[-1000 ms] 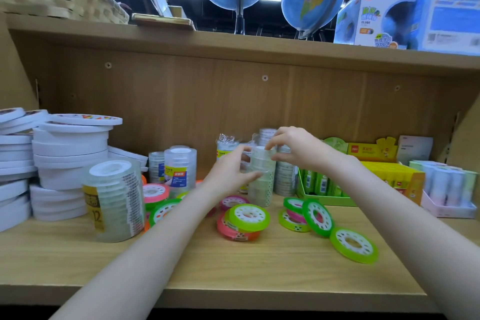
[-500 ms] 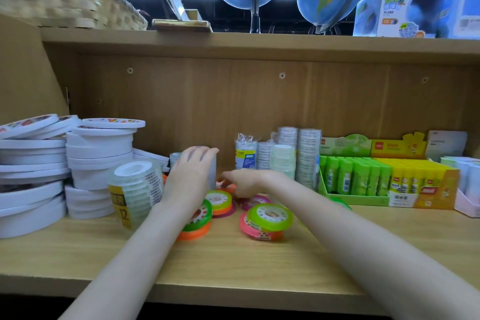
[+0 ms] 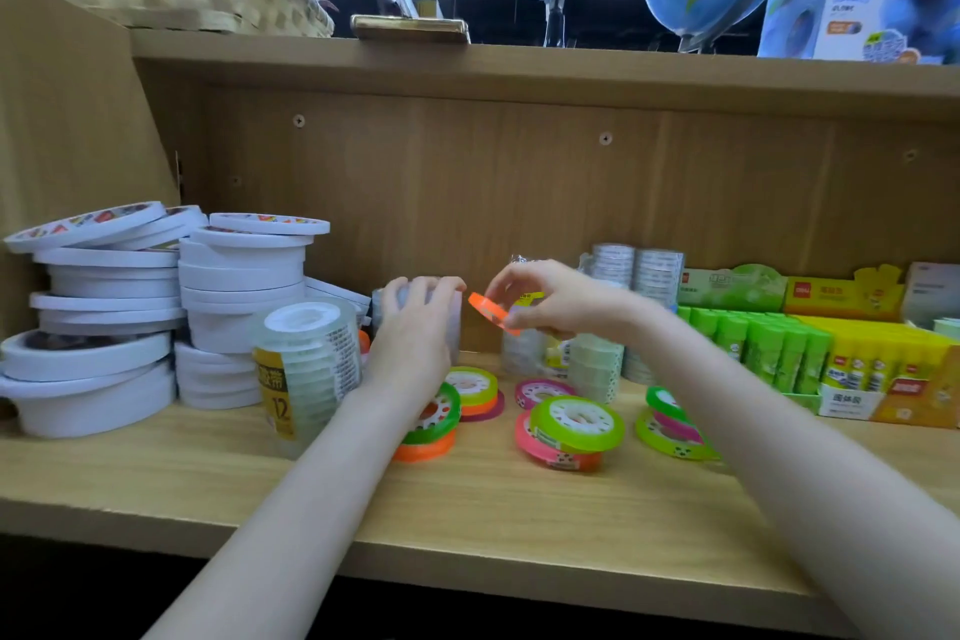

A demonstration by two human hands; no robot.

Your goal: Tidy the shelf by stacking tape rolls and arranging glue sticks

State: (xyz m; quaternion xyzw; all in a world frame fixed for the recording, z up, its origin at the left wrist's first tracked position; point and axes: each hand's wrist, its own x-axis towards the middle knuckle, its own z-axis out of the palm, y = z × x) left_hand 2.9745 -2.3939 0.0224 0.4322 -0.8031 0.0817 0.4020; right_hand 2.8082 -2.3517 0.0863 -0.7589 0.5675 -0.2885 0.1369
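Two hands over shelf [image 3: 467, 509]. Right hand [image 3: 550, 299] pinches orange roll [image 3: 488, 309], now lifted at 12 o'clock above about eight coloured rolls. Left hand [image 3: 415, 333] grips clear pack [image 3: 452, 322], unmoved.

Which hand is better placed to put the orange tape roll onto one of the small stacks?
Probably the right hand: it already pinches the orange tape roll above the shelf. The left hand is busy, curled round a clear tape pack.

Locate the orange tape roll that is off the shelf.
In the head view, centre, the orange tape roll is pinched in the right hand, raised beside the left hand.
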